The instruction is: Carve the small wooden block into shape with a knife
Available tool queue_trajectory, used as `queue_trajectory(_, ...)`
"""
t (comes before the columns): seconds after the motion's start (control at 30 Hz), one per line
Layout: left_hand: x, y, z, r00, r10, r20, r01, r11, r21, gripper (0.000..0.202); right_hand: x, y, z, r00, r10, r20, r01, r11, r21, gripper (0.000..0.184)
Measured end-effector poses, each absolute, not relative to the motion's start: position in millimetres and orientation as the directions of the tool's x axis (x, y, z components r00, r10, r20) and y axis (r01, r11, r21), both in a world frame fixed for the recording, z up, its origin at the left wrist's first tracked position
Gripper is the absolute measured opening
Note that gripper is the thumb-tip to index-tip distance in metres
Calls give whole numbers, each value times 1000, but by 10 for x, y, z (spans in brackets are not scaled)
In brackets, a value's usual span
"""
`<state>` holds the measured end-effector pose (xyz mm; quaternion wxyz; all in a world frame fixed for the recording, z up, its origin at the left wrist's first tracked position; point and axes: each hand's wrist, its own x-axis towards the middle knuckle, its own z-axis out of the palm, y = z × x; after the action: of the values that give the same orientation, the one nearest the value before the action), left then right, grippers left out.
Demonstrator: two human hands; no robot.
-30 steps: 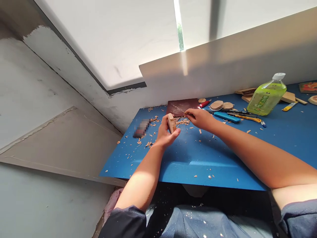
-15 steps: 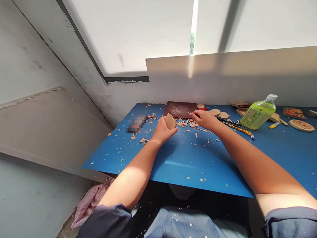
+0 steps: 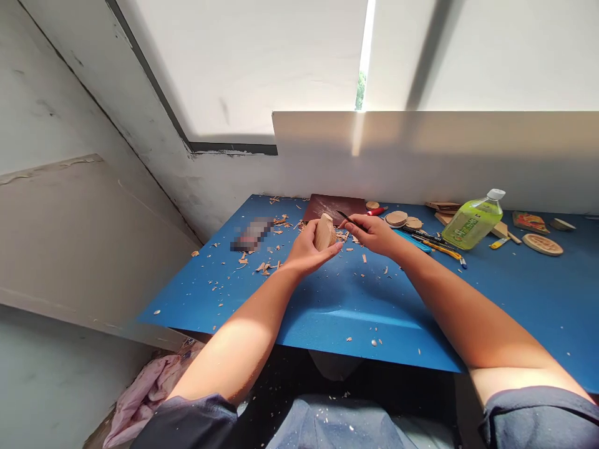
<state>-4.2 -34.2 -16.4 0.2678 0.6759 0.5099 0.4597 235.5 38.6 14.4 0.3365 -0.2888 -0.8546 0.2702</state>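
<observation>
a blue sheet-metal workbench is littered with pale wood shavings. a rounded block of light wood is wrapped in the left hand, its lower part hidden by the fingers. a slim dark-bladed knife is pinched in the right hand, just beside the block, its handle concealed. a blurred object cannot be made out.

Beyond the right hand, pens and a green bottle stand in the way; shavings on the blue workbench barely obstruct.

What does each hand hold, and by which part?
The left hand grips a wood block at its lower part; the right hand pinches a small knife by its handle.
</observation>
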Motion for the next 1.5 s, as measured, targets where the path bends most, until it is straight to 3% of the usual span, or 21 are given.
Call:
queue_trajectory(0.13, -32, -350, -145, 56, 934, 353, 468, -337, 817, 73, 2356, 362, 182, -632, 688, 357, 290, 637, -714, 65)
queue_trajectory(0.4, -49, -344, -147, 72, 911, 405, 492, -386, 780, 75, 2421, 424, 177, -655, 714, 247, 199, 479, -855, 53)
queue_trajectory(0.77, -17, -409, -73, 102, 949, 300, 500, -309, 809, 74, 2397, 412, 132, -759, 648, 60, 286, 416, -863, 63)
queue_trajectory(1.07, -45, -399, -76, 154, 943, 295, 501, -333, 799, 74, 2461, 420, 206, -782, 618, -82, 296, 253, -921, 64)
queue_trajectory(1.5, 23, -359, -143, 58, 934, 353, 567, -322, 758, 74, 2321, 503, -104, -732, 677, 80, 225, 350, -909, 64)
